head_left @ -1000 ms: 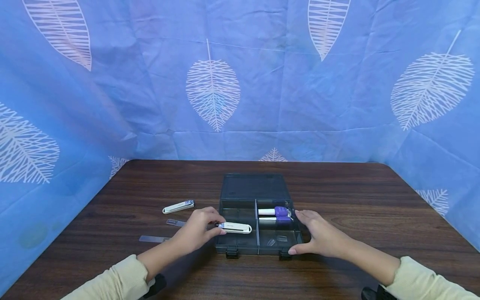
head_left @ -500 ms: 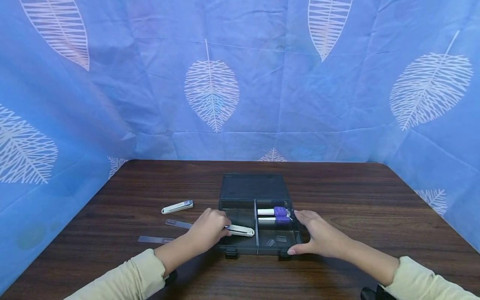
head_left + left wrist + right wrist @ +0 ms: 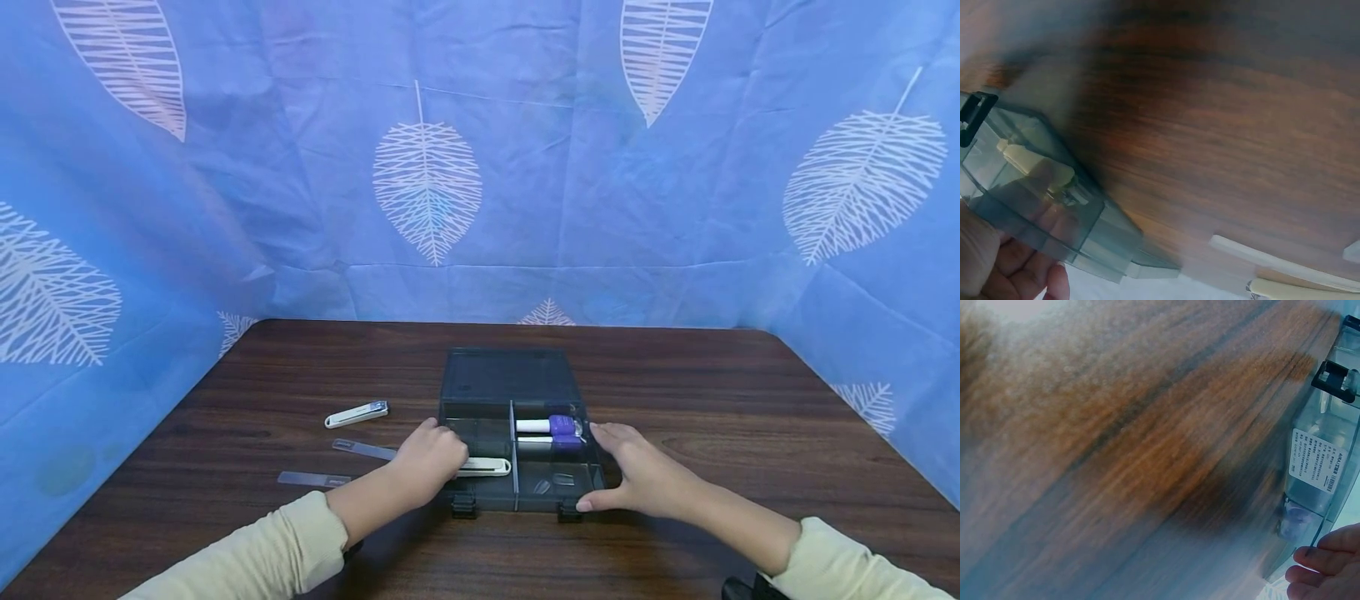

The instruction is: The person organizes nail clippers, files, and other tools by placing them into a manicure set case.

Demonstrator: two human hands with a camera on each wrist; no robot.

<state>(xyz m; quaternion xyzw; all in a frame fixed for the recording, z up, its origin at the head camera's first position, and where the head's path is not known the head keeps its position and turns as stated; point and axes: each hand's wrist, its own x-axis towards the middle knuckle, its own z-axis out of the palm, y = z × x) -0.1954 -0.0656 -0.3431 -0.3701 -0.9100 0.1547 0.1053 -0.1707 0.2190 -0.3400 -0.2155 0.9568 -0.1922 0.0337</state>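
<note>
My left hand reaches over the left wall of a dark see-through plastic box. Its fingers pinch one end of a white nail clipper, which lies low in the left compartment. In the left wrist view, the clipper shows through the clear wall with the fingertips at it. Along the box's right side rests my right hand, fingers extended on the wall and thumb at the front corner. Two purple bottles with white caps lie in the right half, with small clear pieces in front of them.
Left of the box lie another nail clipper and two thin flat strips, one partly behind the left hand and one nearer. The box's lid lies folded back. Two black latches stick out in front.
My left hand has moved right and down with the nail clipper, into the box's left compartment, and now covers more of it. The right hand has stayed at the box's side.
</note>
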